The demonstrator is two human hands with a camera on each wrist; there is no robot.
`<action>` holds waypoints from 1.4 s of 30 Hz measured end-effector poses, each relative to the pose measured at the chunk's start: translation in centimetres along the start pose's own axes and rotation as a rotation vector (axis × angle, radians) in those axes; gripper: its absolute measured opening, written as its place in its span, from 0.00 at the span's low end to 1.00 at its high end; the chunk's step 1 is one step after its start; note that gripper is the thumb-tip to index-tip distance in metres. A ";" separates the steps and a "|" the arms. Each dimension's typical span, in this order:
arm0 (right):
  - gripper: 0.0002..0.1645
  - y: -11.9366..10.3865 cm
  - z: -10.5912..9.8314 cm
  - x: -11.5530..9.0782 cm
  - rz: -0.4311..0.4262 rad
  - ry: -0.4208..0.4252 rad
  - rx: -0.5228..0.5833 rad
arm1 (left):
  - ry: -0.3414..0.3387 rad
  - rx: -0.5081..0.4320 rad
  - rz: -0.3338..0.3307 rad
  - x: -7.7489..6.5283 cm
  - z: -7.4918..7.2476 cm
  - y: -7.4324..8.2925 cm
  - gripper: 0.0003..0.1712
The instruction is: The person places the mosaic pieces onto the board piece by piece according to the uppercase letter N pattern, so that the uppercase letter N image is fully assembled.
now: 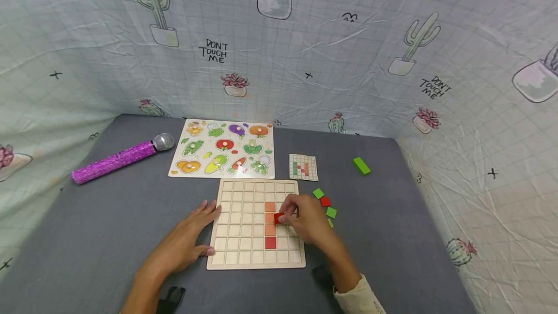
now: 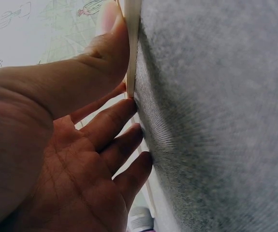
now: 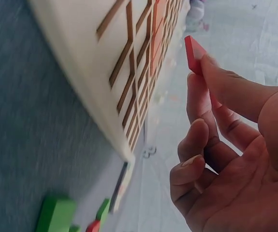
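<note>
A square wooden grid board (image 1: 235, 217) lies flat on the table. One column of it holds several tiles, a red tile (image 1: 270, 243) at the bottom and orange-looking ones (image 1: 270, 230) above. Between thumb and forefinger my right hand (image 1: 310, 219) pinches a small red square tile (image 3: 193, 54), held over the board just right of that column. The other right fingers curl loosely beneath. My left hand (image 1: 187, 239) rests spread against the board's left edge, its fingertips and thumb touching the rim (image 2: 133, 48).
Right of the board lie loose green tiles (image 1: 318, 193) and a red tile (image 1: 325, 201); a green block (image 1: 361, 165) is farther off. Behind are a small pattern card (image 1: 303, 167), a vegetable puzzle board (image 1: 205, 154) and a purple glittery microphone (image 1: 119, 160). A printed curtain (image 1: 279, 62) encloses the table.
</note>
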State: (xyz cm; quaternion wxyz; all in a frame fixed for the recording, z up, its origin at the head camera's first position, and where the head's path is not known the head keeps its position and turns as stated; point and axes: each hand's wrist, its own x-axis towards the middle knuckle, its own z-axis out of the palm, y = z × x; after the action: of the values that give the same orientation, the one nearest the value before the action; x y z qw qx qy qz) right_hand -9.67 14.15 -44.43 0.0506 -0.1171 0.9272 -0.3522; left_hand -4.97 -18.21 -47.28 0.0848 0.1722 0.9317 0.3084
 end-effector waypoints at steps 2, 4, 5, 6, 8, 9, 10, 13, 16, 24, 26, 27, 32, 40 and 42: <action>0.11 -0.3 0.4 0.1 -0.013 -0.009 -0.013 | -0.003 -0.002 -0.002 0.0 0.0 0.1 0.57; 0.11 -0.6 0.8 0.2 -0.022 -0.021 -0.021 | -0.006 -0.006 -0.008 0.0 -0.1 0.1 0.57; 0.11 -0.7 1.0 0.3 -0.027 -0.027 -0.025 | -0.006 -0.005 -0.007 0.0 -0.1 0.1 0.57; 0.12 -0.8 1.1 0.3 -0.027 -0.035 -0.025 | -0.006 -0.005 -0.008 0.0 -0.1 0.2 0.57; 0.12 -1.1 1.5 0.4 -0.017 -0.049 -0.031 | -0.005 -0.005 -0.010 0.0 0.0 0.2 0.57; 0.12 -1.2 1.8 0.4 -0.012 -0.054 -0.036 | -0.005 -0.004 -0.011 0.0 0.0 0.2 0.57; 0.12 -1.3 2.0 0.4 -0.005 -0.061 -0.038 | -0.004 -0.003 -0.011 0.0 0.0 0.2 0.57; 0.12 -1.6 2.6 0.5 0.002 -0.068 -0.051 | -0.003 -0.003 -0.007 0.0 0.0 0.2 0.57; 0.13 -1.8 3.1 0.5 0.008 -0.081 -0.062 | 0.001 -0.001 0.005 0.0 0.0 0.2 0.57; 0.14 -2.5 4.2 0.7 0.002 -0.097 -0.118 | 0.003 0.010 -0.004 0.0 0.1 0.2 0.57; 0.15 -2.6 4.4 0.7 0.002 -0.099 -0.136 | 0.004 0.012 -0.003 0.0 0.1 0.2 0.57; 0.15 -2.7 4.5 0.7 0.001 -0.100 -0.144 | 0.005 0.012 -0.003 0.0 0.1 0.2 0.57; 0.16 -2.6 4.7 0.7 -0.009 -0.101 -0.155 | 0.012 0.009 0.000 0.0 0.2 0.2 0.56; 0.11 -1.5 3.6 1.0 -0.078 -0.116 -0.030 | 0.013 0.009 0.008 0.0 0.2 0.1 0.56; 0.11 -1.0 3.2 1.0 -0.098 -0.106 0.000 | 0.013 0.002 0.006 0.0 0.3 0.1 0.56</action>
State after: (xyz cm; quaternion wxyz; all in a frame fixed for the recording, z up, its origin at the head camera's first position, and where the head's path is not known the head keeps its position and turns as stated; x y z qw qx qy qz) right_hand -9.94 11.12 -46.14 0.0822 -0.1807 0.9164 -0.3476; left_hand -4.88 -18.03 -47.46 0.0773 0.1731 0.9320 0.3088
